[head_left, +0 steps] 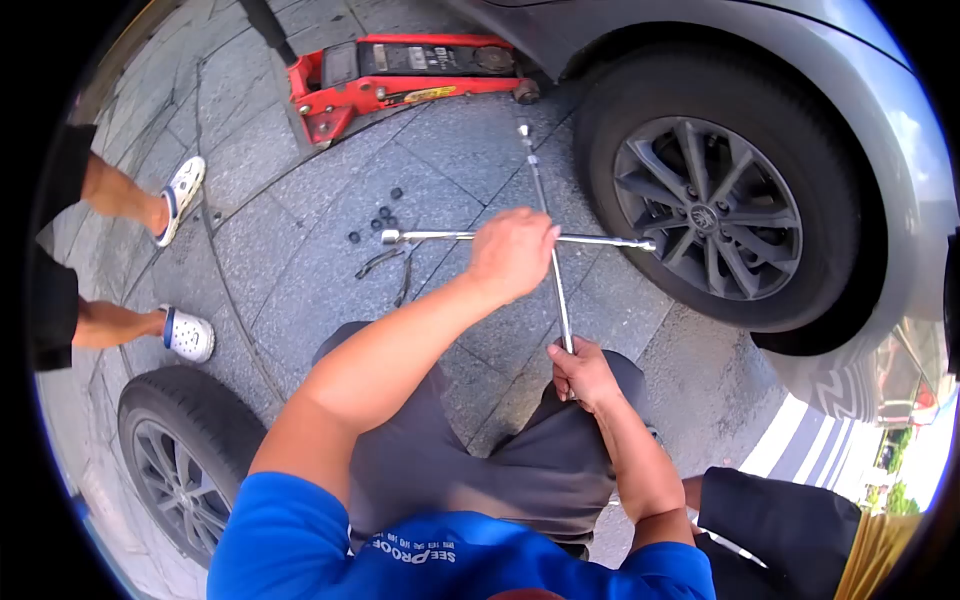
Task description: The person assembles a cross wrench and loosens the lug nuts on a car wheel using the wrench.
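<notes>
A chrome four-way lug wrench [600, 240] is held in front of my knees, its arms crossing near my left hand. My left hand [513, 252] is closed around one arm beside the crossing. My right hand [585, 374] is closed on the lower end of the other arm. To the right is the car wheel [708, 208] with its dark tire and grey spoked rim. One wrench end overlaps the rim's edge in view; whether it touches, I cannot tell. Several small black lug nuts or caps [384, 213] lie on the paving, near two thin dark pieces [380, 262].
A red floor jack [400, 85] stands at the car's [905, 70] underside. Another wheel [185, 460] lies tilted at lower left. A person's legs in white clogs [188, 335] stand at left. Another person's dark-clothed part [780, 520] is at lower right.
</notes>
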### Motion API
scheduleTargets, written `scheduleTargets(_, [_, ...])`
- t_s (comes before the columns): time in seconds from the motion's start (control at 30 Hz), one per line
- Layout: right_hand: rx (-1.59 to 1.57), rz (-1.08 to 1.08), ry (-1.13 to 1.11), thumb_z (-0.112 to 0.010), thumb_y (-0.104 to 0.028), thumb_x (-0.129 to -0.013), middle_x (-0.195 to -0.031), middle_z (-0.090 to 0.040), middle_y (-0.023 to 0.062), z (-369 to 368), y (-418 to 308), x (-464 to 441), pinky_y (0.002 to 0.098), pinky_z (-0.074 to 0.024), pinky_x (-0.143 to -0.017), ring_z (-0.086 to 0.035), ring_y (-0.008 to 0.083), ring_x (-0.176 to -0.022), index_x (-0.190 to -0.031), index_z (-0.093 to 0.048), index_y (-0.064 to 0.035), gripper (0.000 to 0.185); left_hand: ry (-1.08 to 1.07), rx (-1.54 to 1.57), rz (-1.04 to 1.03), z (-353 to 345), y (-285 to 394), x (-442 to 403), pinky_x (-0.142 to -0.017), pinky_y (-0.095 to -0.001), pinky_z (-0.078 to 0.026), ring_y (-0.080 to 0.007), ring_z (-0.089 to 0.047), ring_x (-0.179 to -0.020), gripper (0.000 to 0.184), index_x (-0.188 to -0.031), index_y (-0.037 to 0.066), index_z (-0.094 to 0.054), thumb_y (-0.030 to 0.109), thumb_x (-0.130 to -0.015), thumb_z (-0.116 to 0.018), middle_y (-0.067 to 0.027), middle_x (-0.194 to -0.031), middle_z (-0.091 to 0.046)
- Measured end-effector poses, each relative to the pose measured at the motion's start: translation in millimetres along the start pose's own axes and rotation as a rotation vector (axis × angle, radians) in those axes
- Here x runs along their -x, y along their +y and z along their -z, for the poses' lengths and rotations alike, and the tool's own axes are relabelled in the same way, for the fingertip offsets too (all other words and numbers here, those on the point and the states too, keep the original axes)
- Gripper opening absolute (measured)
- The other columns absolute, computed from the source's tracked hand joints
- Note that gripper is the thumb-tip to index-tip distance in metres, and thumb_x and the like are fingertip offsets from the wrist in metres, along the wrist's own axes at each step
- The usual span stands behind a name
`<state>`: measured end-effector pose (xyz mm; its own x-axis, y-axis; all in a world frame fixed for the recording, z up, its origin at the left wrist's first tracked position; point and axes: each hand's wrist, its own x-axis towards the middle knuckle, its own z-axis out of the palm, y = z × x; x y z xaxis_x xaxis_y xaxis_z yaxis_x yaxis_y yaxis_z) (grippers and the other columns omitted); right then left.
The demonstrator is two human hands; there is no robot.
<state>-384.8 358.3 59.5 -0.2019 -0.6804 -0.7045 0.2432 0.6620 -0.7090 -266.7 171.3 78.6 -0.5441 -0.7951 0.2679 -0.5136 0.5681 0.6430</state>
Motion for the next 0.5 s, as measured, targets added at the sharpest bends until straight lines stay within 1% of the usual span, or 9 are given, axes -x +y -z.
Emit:
scheduleTargets(0.03, [0.068,0.003,-0.044,-0.057,-0.018,-0.094,-0.057,-0.043,0.0,9,1,4,0.0274,-0.037,-0.037,-0.043,0.0107,-0.042,-0.085,-0.049,-0.0036,0.019,0.097,-0.076,-0.096,4,-4,-3,-0.076,-0.0492,-0.048,-0.0385,-0.063,-0.084,0.038,-0.091,0.0,-0.066,0.037,-0.09,-0.055,-0.0202,-0.092,-0.066])
scheduleTargets(0.1, [0.195,-0.01,-0.074,-0.058,-0.017,-0.093,-0.057,-0.044,-0.0002,24,3,17,0.0276,-0.0362,-0.038,-0.043,0.0101,-0.043,-0.083,-0.051,-0.0021,0.019,-0.382,-0.155,0.342,3,-13,-10,-0.084,-0.0448,-0.048,-0.0379,-0.061,-0.098,0.044,-0.091,-0.006,-0.065,0.036,-0.092,-0.053,-0.0247,-0.099,-0.064])
scheduleTargets(0.17, [0.297,0.024,-0.106,-0.059,-0.018,-0.092,-0.057,-0.046,0.001,33,3,22,0.0282,-0.0372,-0.039,-0.044,0.0106,-0.042,-0.086,-0.054,-0.0011,0.019,-0.752,0.043,0.35,-40,-52,-3,-0.085,-0.0452,-0.046,-0.04,-0.06,-0.099,0.045,-0.092,-0.006,-0.064,0.037,-0.092,-0.053,-0.0248,-0.099,-0.064])
scheduleTargets(0.2, [0.284,0.03,-0.083,-0.059,-0.018,-0.092,-0.057,-0.046,0.001,39,-2,24,0.0282,-0.0372,-0.039,-0.044,0.0106,-0.042,-0.086,-0.054,-0.0011,0.019,-0.763,0.041,0.325,-47,-54,-2,-0.085,-0.0452,-0.046,-0.04,-0.06,-0.099,0.045,-0.092,-0.006,-0.064,0.037,-0.092,-0.053,-0.0248,-0.099,-0.064])
scheduleTargets(0.27, [0.494,0.01,-0.076,-0.061,-0.021,-0.091,-0.059,-0.051,0.0038,56,-15,30,0.0283,-0.0398,-0.042,-0.046,0.0101,-0.044,-0.088,-0.058,-0.0011,0.02,-0.613,0.143,0.303,-58,-49,8,-0.083,-0.0468,-0.046,-0.0417,-0.06,-0.096,0.044,-0.092,-0.005,-0.064,0.038,-0.092,-0.053,-0.025,-0.096,-0.064])
scheduleTargets(0.3, [0.68,0.057,-0.023,-0.062,-0.025,-0.088,-0.066,-0.06,0.0121,68,-23,31,0.0352,-0.0476,-0.053,-0.059,0.0215,-0.054,-0.09,-0.06,-0.0008,0.024,-0.623,0.145,0.291,-62,-42,8,-0.083,-0.0468,-0.046,-0.0417,-0.06,-0.096,0.044,-0.092,-0.005,-0.064,0.038,-0.092,-0.053,-0.025,-0.096,-0.064])
scheduleTargets(0.37, [1.033,0.344,0.12,-0.062,-0.026,-0.086,-0.079,-0.064,0.0207,94,-21,28,0.0433,-0.0497,-0.069,-0.064,0.0361,-0.075,-0.091,-0.061,0.0006,0.027,-0.543,0.207,0.294,-67,-26,7,-0.079,-0.0465,-0.046,-0.0406,-0.061,-0.091,0.04,-0.092,-0.002,-0.064,0.037,-0.092,-0.053,-0.0242,-0.091,-0.064])
scheduleTargets(0.4, [1.069,0.242,0.181,-0.062,-0.028,-0.085,-0.088,-0.064,0.0242,101,-23,28,0.0478,-0.0469,-0.079,-0.059,0.0428,-0.091,-0.092,-0.061,0.0008,0.029,-0.553,0.209,0.285,-72,-18,8,-0.079,-0.0465,-0.046,-0.0406,-0.061,-0.091,0.04,-0.092,-0.002,-0.064,0.037,-0.092,-0.053,-0.0242,-0.091,-0.064])
scheduleTargets(0.5, [1.153,0.185,0.326,-0.062,-0.028,-0.086,-0.087,-0.064,0.0239,116,-23,33,0.0478,-0.0476,-0.077,-0.061,0.0417,-0.089,-0.091,-0.061,0.0006,0.029,-0.499,0.27,0.335,-86,8,6,-0.074,-0.045,-0.046,-0.0384,-0.062,-0.083,0.038,-0.087,-0.002,-0.063,0.034,-0.092,-0.054,-0.0229,-0.085,-0.064])
